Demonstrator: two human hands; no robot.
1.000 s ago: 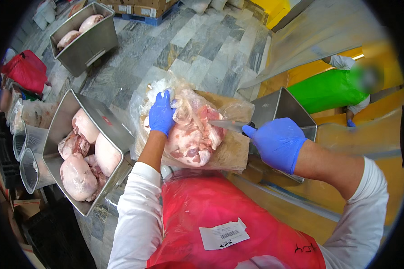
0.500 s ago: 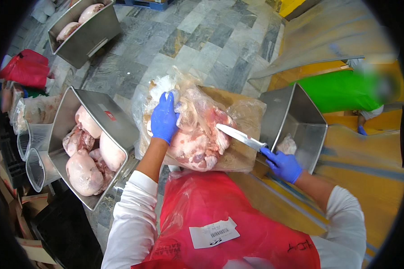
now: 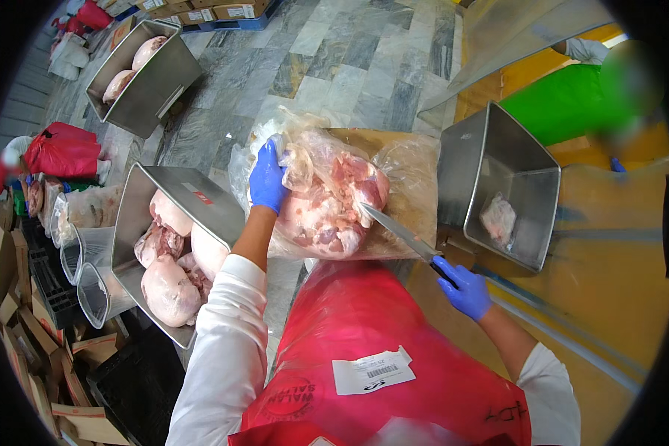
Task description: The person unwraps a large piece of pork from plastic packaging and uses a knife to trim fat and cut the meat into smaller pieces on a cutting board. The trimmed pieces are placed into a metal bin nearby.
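Note:
A large piece of pale pink meat [image 3: 320, 215] lies with crumpled clear plastic on a brown board [image 3: 412, 186] in front of me. My left hand [image 3: 270, 178], in a blue glove, grips white material and plastic at the meat's upper left edge. My right hand [image 3: 464, 291], also gloved, holds the handle of a long steel knife [image 3: 401, 232], whose tip touches the right part of the meat. A red apron [image 3: 349, 312] covers my body below.
Steel tubs of meat stand left [image 3: 223, 186] and back left [image 3: 156, 89]; another [image 3: 528, 230] holds a small pale lump at right. Clear containers [image 3: 91, 297] and cardboard boxes [image 3: 85, 416] sit far left. Co-workers in red [image 3: 59, 156] and green [image 3: 543, 104] aprons are nearby.
My right hand has moved down and slightly right with the knife, which now slants more steeply toward the meat. My left hand keeps its hold; the view has shifted a little.

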